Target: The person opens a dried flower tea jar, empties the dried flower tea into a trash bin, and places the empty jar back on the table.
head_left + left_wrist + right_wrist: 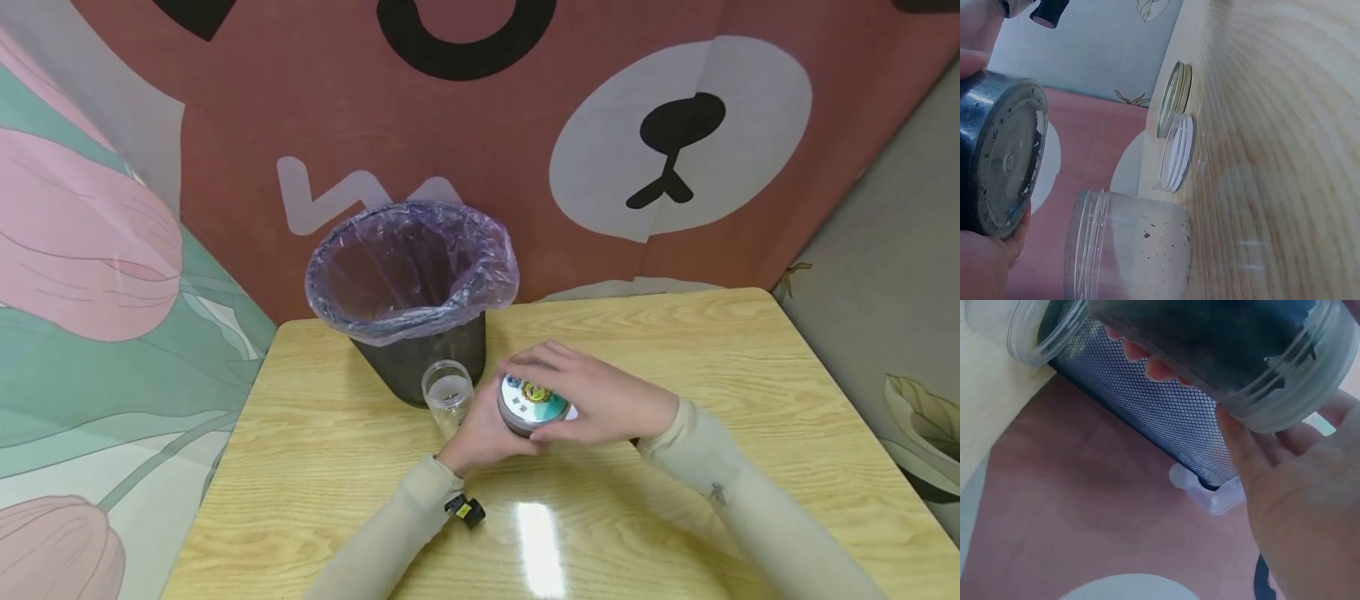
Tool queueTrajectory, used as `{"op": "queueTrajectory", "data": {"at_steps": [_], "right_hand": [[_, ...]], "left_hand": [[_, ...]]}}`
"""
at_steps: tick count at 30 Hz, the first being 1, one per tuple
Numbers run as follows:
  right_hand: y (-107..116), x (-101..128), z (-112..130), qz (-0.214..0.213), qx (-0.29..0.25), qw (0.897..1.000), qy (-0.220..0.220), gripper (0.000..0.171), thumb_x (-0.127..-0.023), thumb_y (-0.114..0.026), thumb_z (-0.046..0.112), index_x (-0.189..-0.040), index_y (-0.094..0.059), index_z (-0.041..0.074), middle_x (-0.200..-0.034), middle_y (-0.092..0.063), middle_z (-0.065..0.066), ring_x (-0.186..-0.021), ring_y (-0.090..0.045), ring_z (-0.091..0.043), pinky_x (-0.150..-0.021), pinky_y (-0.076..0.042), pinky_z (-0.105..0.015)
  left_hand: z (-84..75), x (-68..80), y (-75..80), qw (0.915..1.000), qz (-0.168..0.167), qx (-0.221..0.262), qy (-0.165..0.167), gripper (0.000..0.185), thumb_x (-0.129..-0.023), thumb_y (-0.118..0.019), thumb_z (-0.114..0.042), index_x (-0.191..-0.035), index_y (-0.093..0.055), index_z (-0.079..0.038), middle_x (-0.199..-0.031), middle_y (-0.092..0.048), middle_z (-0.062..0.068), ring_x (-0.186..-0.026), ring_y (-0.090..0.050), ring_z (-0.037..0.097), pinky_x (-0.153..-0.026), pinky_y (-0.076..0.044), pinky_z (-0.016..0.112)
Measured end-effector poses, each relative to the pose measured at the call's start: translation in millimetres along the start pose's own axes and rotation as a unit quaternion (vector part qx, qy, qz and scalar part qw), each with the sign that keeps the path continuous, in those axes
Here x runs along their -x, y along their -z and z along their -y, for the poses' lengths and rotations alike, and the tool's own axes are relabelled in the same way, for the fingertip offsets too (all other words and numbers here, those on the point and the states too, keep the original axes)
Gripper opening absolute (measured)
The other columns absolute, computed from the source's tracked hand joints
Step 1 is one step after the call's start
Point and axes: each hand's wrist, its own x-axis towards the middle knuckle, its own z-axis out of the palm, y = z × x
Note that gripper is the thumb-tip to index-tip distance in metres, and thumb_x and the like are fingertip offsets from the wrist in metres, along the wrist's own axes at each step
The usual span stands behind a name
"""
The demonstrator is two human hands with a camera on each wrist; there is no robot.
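A jar [1197, 344] with dark contents is held between both hands above the table. My left hand [483, 433] wraps round its side, and its dark base [1010, 162] shows in the left wrist view. My right hand [592, 396] grips the translucent lid [1304, 387] at the top, fingers and thumb spread about its edge. That lid carries a colourful printed label [534, 402]. Just left of the left hand stands a clear open jar [447, 386] with small dark flecks on its wall, partly hidden by that hand.
A dark mesh bin [427, 358] lined with a purple plastic bag [495, 258] stands at the back left of the wooden table [315, 467]. A gold-rimmed lid [1175, 100] and a clear lid [1177, 153] lie on the table. Behind hangs a printed cloth [495, 133].
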Motion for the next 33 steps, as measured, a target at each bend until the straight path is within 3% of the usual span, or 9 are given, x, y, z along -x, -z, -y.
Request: {"op": "queueTrajectory", "data": {"at_steps": [5, 9, 13, 20, 23, 27, 30, 33], "right_hand": [[-2.6, 0.7, -1.7, -0.02, 0.026, 0.999, -0.001, 0.094, -0.086, -0.079, 0.055, -0.159, -0.041, 0.009, -0.157, -0.049, -0.009, -0.141, -0.05, -0.027, -0.113, -0.048, -0.048], [-5.4, -0.2, -1.6, -0.056, 0.054, 0.997, -0.022, 0.099, -0.081, -0.077, 0.066, -0.158, -0.044, 0.013, -0.147, -0.056, -0.008, -0.13, -0.058, -0.024, -0.103, -0.054, -0.046], [-3.7, 1.1, -2.5, -0.06, 0.028, 0.998, -0.022, 0.097, -0.082, -0.08, 0.061, -0.158, -0.043, 0.014, -0.14, -0.058, -0.005, -0.121, -0.058, -0.018, -0.096, -0.056, -0.04], [-0.6, 4.4, -7.3, -0.015, -0.04, 0.999, 0.002, 0.091, -0.089, -0.08, 0.047, -0.161, -0.037, 0.014, -0.154, -0.051, -0.003, -0.138, -0.049, -0.02, -0.112, -0.049, -0.044], [-2.2, 3.2, -7.8, -0.031, -0.009, 0.999, 0.007, 0.094, -0.086, -0.077, 0.058, -0.16, -0.039, 0.014, -0.154, -0.051, -0.005, -0.139, -0.051, -0.024, -0.112, -0.048, -0.048], [-5.9, 1.2, -5.7, -0.062, 0.061, 0.996, 0.004, 0.099, -0.082, -0.072, 0.073, -0.158, -0.045, 0.015, -0.144, -0.058, -0.007, -0.128, -0.058, -0.024, -0.104, -0.054, -0.046], [-6.0, 2.0, -3.3, -0.071, 0.077, 0.994, 0.009, 0.098, -0.081, -0.073, 0.072, -0.156, -0.048, 0.014, -0.136, -0.061, -0.006, -0.119, -0.06, -0.02, -0.096, -0.057, -0.041], [-3.1, 4.6, -3.0, -0.067, 0.049, 0.996, 0.019, 0.091, -0.083, -0.079, 0.061, -0.154, -0.05, 0.011, -0.135, -0.061, -0.006, -0.12, -0.059, -0.018, -0.095, -0.057, -0.039]], "left_hand": [[-0.1, -1.0, 0.6, 1.0, -0.005, 0.003, -0.004, 0.105, -0.065, -0.091, -0.004, -0.155, -0.039, -0.021, -0.144, -0.057, 0.004, -0.129, -0.058, 0.02, -0.115, -0.047, 0.035], [-2.8, -1.4, 0.6, 0.9999, -0.012, -0.007, 0.008, 0.099, -0.065, -0.092, -0.005, -0.15, -0.043, -0.019, -0.138, -0.06, 0.004, -0.125, -0.06, 0.019, -0.112, -0.049, 0.035], [-5.1, -2.8, 0.1, 0.9998, -0.011, -0.017, 0.009, 0.099, -0.064, -0.091, -0.004, -0.15, -0.044, -0.017, -0.138, -0.06, 0.006, -0.124, -0.06, 0.02, -0.112, -0.049, 0.036], [-3.5, -1.5, -1.1, 0.9996, -0.007, -0.027, 0.003, 0.106, -0.063, -0.091, -0.004, -0.155, -0.04, -0.014, -0.142, -0.059, 0.007, -0.126, -0.06, 0.02, -0.115, -0.046, 0.035], [-2.6, -1.5, -0.9, 0.9997, -0.007, -0.024, -0.001, 0.106, -0.064, -0.092, -0.007, -0.156, -0.039, -0.015, -0.143, -0.059, 0.007, -0.127, -0.06, 0.02, -0.115, -0.046, 0.035], [-2.6, -1.1, -0.4, 0.9997, -0.008, -0.024, -0.006, 0.106, -0.065, -0.091, -0.008, -0.156, -0.038, -0.016, -0.145, -0.057, 0.008, -0.129, -0.059, 0.021, -0.115, -0.046, 0.036], [-2.8, -0.9, -0.9, 0.9998, -0.002, -0.017, -0.004, 0.108, -0.064, -0.092, -0.007, -0.157, -0.037, -0.017, -0.146, -0.057, 0.008, -0.13, -0.058, 0.022, -0.115, -0.047, 0.036], [-3.0, -1.5, -2.1, 0.9998, 0.003, -0.017, -0.003, 0.111, -0.064, -0.092, -0.005, -0.158, -0.035, -0.018, -0.147, -0.056, 0.007, -0.131, -0.058, 0.021, -0.116, -0.046, 0.035]]}}
